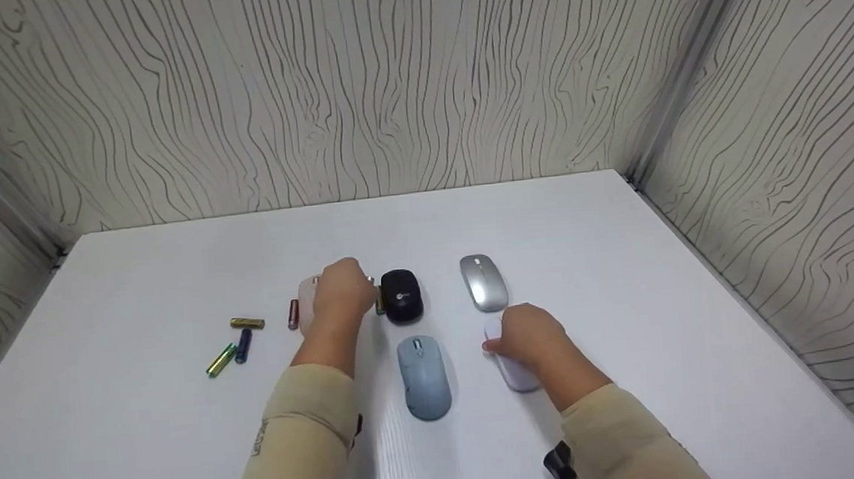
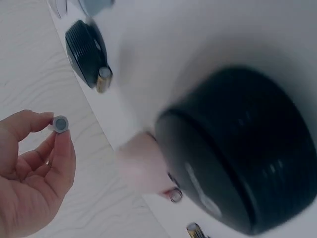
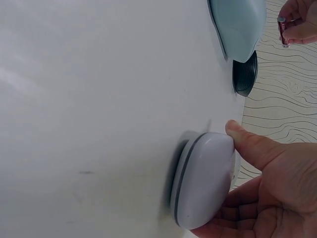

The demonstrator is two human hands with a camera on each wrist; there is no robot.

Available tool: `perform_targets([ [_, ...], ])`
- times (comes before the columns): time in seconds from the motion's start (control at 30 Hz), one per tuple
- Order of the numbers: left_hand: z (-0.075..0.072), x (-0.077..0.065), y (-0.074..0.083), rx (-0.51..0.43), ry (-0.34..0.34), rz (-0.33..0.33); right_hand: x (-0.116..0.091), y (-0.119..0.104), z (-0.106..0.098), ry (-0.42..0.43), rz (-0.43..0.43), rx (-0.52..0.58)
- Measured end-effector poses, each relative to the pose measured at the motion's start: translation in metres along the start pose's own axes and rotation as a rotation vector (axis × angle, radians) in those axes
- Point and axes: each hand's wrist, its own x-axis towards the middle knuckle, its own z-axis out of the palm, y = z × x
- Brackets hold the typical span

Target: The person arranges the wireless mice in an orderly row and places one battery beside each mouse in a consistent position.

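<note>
Above the pink mouse (image 1: 306, 297), my left hand (image 1: 342, 290) pinches a battery between thumb and fingertips. The battery (image 2: 60, 124) shows end-on in the left wrist view; the right wrist view shows its red side (image 3: 283, 32). My right hand (image 1: 533, 333) holds a pale lilac-white mouse (image 3: 205, 181) by its sides, thumb on one side and fingers on the other. That mouse is on or just at the white table (image 1: 609, 257). Beside the left hand are a black mouse (image 1: 402, 296) and a gold battery (image 1: 379, 301).
A light blue mouse (image 1: 425, 379) lies between the forearms. Behind the right hand sits a silver mouse (image 1: 485, 283). Several loose batteries (image 1: 244, 345) and a red battery (image 1: 293, 314) lie left. A large black mouse-like thing (image 2: 242, 148) fills the left wrist view's right side.
</note>
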Motion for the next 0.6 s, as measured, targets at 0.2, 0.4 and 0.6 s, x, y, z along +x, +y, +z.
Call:
perform_targets([
  [0.2, 0.017, -0.002, 0.024, -0.049, -0.015, 0.056, -0.001, 0.001, 0.001, -0.008, 0.018, 0.018],
  [0.4, 0.039, -0.007, 0.043, -0.094, -0.022, 0.071, -0.001, 0.0, 0.001, -0.004, 0.022, 0.022],
  [0.6, 0.054, -0.007, 0.054, -0.1, -0.041, 0.07, 0.0, -0.001, 0.003, -0.003, 0.026, 0.028],
])
